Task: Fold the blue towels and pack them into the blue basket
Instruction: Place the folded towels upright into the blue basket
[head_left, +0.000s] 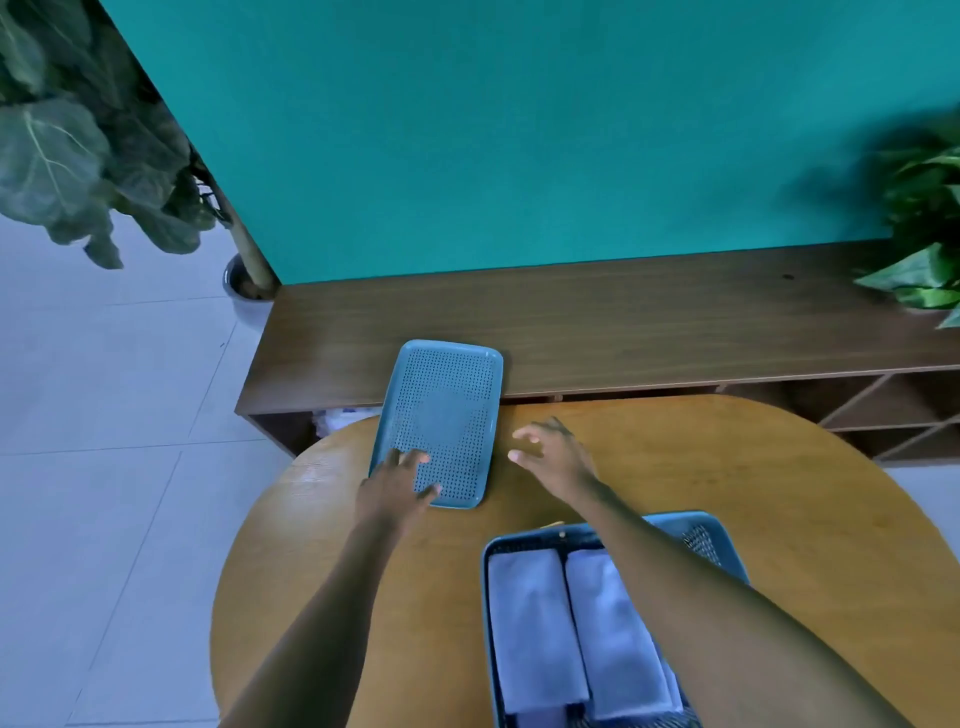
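Lid (441, 415) lies lengthwise ahead of you: your left hand (397, 486) rests flat on its near corner, your right hand (553, 457) hovers loose-fingered just beside it.

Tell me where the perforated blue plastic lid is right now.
The perforated blue plastic lid lies flat on the round wooden table, at its far left edge, under the left hand, beyond the blue basket.

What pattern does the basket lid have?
Blue lid, grid of small perforations; head view.
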